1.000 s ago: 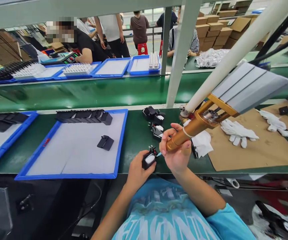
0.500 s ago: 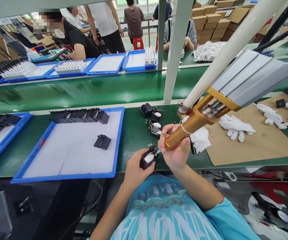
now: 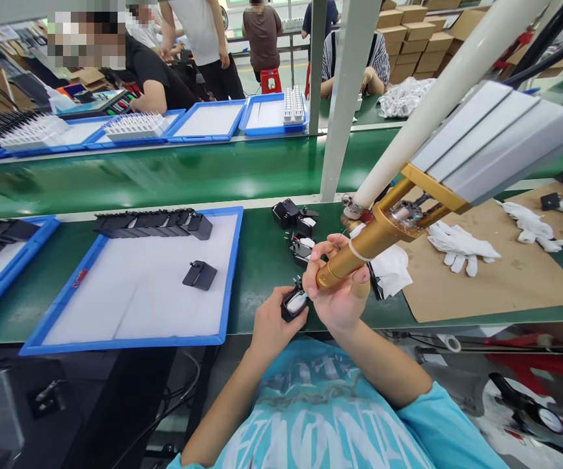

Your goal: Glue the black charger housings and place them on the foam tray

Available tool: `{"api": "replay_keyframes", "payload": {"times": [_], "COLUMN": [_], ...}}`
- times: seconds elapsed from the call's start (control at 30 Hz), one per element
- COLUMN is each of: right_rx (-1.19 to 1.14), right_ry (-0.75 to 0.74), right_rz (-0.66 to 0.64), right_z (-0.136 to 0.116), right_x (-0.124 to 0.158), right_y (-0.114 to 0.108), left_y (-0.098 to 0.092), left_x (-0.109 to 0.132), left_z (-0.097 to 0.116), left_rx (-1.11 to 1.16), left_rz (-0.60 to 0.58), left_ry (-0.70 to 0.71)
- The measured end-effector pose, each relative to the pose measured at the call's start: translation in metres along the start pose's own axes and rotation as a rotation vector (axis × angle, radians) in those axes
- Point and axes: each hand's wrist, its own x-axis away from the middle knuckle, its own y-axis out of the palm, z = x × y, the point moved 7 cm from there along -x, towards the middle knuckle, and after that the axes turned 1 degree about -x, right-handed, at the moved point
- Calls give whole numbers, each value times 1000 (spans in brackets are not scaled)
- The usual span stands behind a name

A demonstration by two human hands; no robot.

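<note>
My left hand (image 3: 272, 320) is closed around a small black plug-shaped case (image 3: 289, 314) at the table's front edge. Something white shows in the case's open side, and prongs stick out of its far end. Above it my right hand (image 3: 336, 296) grips a gold-coloured glue gun (image 3: 354, 257) with a grey finned rear part. Its slim pale blue tip reaches down to the case's opening; I cannot tell whether it touches. Beyond my hands lie several similar open black cases (image 3: 302, 246) with white parts and loose wires.
To the left is a blue-rimmed tray (image 3: 230, 286) with a row of black cases (image 3: 154, 225) and one lone case (image 3: 200, 275). At right, white gloves (image 3: 461, 247) lie on cardboard (image 3: 496, 293). A white pole (image 3: 437, 111) slants behind the tool. Co-workers sit beyond the green divider (image 3: 164, 176).
My left hand has shifted slightly right with the black case, closer to my right hand. The glue gun's tip end has moved a little to the left.
</note>
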Motion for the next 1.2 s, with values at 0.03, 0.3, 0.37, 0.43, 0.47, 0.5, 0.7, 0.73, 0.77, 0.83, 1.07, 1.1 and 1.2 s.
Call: {"api": "replay_keyframes", "payload": {"times": [0.03,0.3,0.37,0.43,0.47,0.5,0.7,0.73,0.77,0.83,1.07,1.1,1.2], "right_rx": [-10,-18,-32,-45,-46,-43,-43,-41,-29,19,277,314,420], "right_ry": [6,8,0,-7,-9,-9,1,-10,-20,-40,-155,-179,-255], "right_rz": [-1,-16,-40,-54,-55,-55,-33,-28,-22,-14,77,90,128], "right_z": [1,2,1,0,0,0,2,1,0,-3,-31,-37,-55], "right_x": [0,1,2,4,4,4,6,6,6,7,5,4,-3], "right_y": [2,10,12,13,13,12,8,7,5,0,-55,-66,-98], "left_y": [1,-6,-6,-6,-6,-7,-3,-1,0,2,13,14,15], "left_x": [-1,0,0,1,1,1,-2,-3,-4,-6,-7,-7,-9], "left_z": [2,23,23,24,24,25,18,12,6,-7,-35,-36,-36], "left_rx": [5,53,37,20,16,15,-15,-34,-54,-84,-45,-37,-35], "left_rz": [-2,152,173,186,192,199,101,72,54,44,-17,-25,-30], "left_ry": [4,170,197,214,223,233,165,130,97,49,7,7,19]}}
